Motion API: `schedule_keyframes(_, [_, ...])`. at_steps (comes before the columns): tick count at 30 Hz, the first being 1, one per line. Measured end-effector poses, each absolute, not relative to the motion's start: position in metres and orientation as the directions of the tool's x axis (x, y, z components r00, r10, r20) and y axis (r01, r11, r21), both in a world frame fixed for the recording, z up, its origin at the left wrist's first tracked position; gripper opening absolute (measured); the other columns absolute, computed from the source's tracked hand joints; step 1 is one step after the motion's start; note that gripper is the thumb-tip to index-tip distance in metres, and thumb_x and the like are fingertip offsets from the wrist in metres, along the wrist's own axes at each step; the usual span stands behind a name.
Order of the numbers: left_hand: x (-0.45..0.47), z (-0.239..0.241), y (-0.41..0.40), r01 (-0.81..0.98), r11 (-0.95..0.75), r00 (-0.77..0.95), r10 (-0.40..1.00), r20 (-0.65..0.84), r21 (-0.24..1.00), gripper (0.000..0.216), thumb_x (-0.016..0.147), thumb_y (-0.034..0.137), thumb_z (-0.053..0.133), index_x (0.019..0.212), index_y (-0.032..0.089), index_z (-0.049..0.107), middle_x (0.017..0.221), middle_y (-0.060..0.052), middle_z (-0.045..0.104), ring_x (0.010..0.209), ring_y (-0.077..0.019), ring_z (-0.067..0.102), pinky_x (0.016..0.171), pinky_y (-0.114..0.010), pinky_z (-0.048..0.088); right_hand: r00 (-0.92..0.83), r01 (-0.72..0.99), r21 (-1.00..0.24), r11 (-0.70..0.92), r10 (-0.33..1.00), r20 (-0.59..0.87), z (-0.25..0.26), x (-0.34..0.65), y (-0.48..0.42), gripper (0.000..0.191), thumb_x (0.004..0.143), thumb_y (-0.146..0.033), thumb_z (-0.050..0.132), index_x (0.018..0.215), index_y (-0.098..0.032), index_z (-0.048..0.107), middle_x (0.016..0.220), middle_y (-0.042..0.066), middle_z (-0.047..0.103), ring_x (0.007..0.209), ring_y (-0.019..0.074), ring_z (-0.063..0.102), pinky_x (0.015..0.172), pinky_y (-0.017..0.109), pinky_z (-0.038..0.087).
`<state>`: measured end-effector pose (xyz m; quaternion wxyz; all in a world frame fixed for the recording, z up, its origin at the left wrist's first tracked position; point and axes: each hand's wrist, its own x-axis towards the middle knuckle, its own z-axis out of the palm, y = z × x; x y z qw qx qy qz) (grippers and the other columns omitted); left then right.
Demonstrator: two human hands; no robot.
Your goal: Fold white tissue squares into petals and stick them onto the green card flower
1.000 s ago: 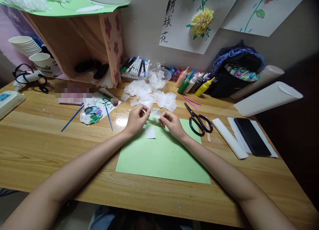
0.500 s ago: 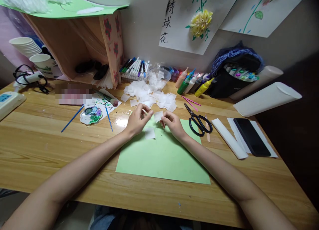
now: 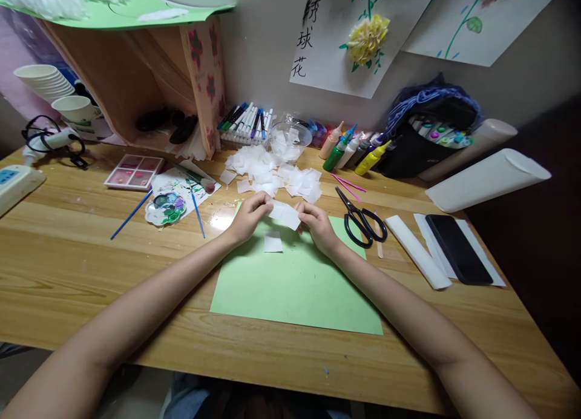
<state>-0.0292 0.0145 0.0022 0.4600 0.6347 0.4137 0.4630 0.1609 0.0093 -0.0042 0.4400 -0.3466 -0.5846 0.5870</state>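
Note:
Between my two hands stretches a small piece of thin white paper (image 3: 284,214), above the far part of a green sheet (image 3: 295,292). My left hand (image 3: 250,218) pinches its left end between thumb and fingers. The right end is pinched by my right hand (image 3: 316,225). Whether it is one piece or two overlapping pieces, I cannot tell. Just below, a white paper square (image 3: 273,242) lies flat on the green sheet. Beyond my hands is a loose pile of white paper squares (image 3: 258,168), with more in a clear plastic bowl (image 3: 302,141).
Black scissors (image 3: 358,219) lie right of the green sheet, near a white paper roll (image 3: 417,252) and a phone (image 3: 458,249). Paint bottles (image 3: 351,152) and markers (image 3: 247,122) stand along the wall. A paint palette (image 3: 166,209) and brushes lie to the left.
My left hand, free of paper before, now pinches the left end. The paper, earlier only in my right hand, now spans both hands and shows wider.

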Motion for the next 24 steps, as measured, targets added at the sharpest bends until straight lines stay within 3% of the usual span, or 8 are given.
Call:
schedule_keyframes(7, [-0.033,-0.001,0.017,0.043,-0.273,0.130,0.955,0.265,0.961,0.020,0.074,0.028,0.043,0.057,0.019,0.038,0.058,0.001,0.038,0.058,-0.0135,0.037,0.057,-0.028,0.030,-0.297,-0.207,-0.978,-0.017,0.954,0.046,-0.008,0.163,0.010,0.021,0.076,-0.033,0.056,0.063,-0.019,0.049,0.060,-0.003,0.048,0.052,0.0095,0.044,0.047,0.022,0.034])
schedule_keyframes(11, [-0.029,0.003,0.011,0.206,-0.356,0.420,0.873,0.246,0.912,0.022,0.072,0.026,0.041,0.053,0.018,0.037,0.055,0.001,0.038,0.055,-0.0129,0.038,0.055,-0.028,0.029,-0.246,-0.124,-0.992,0.036,0.967,0.065,-0.006,0.162,0.009,0.024,0.078,-0.038,0.060,0.067,-0.019,0.052,0.057,-0.004,0.048,0.051,0.0089,0.043,0.048,0.022,0.034])
schedule_keyframes(13, [-0.027,0.007,0.005,0.356,-0.445,0.462,0.848,0.259,0.822,0.025,0.075,0.025,0.042,0.052,0.018,0.035,0.054,0.001,0.038,0.054,-0.0121,0.037,0.054,-0.028,0.028,-0.234,-0.047,-0.996,0.081,0.968,0.090,-0.004,0.161,0.009,0.026,0.078,-0.041,0.062,0.067,-0.018,0.055,0.058,-0.004,0.049,0.050,0.0085,0.043,0.048,0.022,0.034])
schedule_keyframes(15, [-0.026,0.009,-0.001,0.470,-0.521,0.321,0.853,0.412,0.712,0.028,0.077,0.023,0.045,0.053,0.018,0.034,0.053,0.002,0.038,0.053,-0.0117,0.037,0.055,-0.028,0.027,-0.217,0.010,-0.995,0.101,0.971,0.097,-0.002,0.160,0.008,0.027,0.078,-0.042,0.063,0.068,-0.018,0.058,0.060,-0.003,0.051,0.050,0.0082,0.042,0.047,0.023,0.033])
schedule_keyframes(18, [-0.025,0.011,-0.007,0.563,-0.584,0.111,0.754,0.647,0.584,0.022,0.078,0.023,0.052,0.059,0.019,0.042,0.057,0.002,0.043,0.056,-0.0122,0.041,0.057,-0.028,0.031,-0.203,0.057,-0.992,0.115,0.974,0.101,0.000,0.159,0.006,0.027,0.078,-0.042,0.064,0.068,-0.017,0.059,0.060,-0.002,0.051,0.051,0.0081,0.042,0.048,0.023,0.032])
schedule_keyframes(21, [-0.021,0.011,-0.010,0.619,-0.630,0.187,0.698,0.691,0.469,0.008,0.079,0.026,0.059,0.075,0.019,0.058,0.069,-0.001,0.058,0.066,-0.0138,0.052,0.064,-0.029,0.036,-0.221,0.079,-0.988,0.134,0.969,0.114,0.000,0.159,0.004,0.026,0.079,-0.041,0.064,0.070,-0.017,0.062,0.062,-0.002,0.053,0.052,0.0086,0.043,0.049,0.024,0.033])
schedule_keyframes(24, [-0.018,0.009,-0.010,0.654,-0.638,0.270,0.699,0.663,0.406,0.012,0.081,0.028,0.061,0.089,0.021,0.066,0.081,-0.001,0.066,0.076,-0.0153,0.058,0.071,-0.031,0.037,-0.249,0.070,-0.987,0.145,0.961,0.124,0.001,0.158,0.001,0.025,0.080,-0.041,0.063,0.072,-0.017,0.065,0.066,-0.001,0.055,0.054,0.0088,0.043,0.051,0.024,0.033])
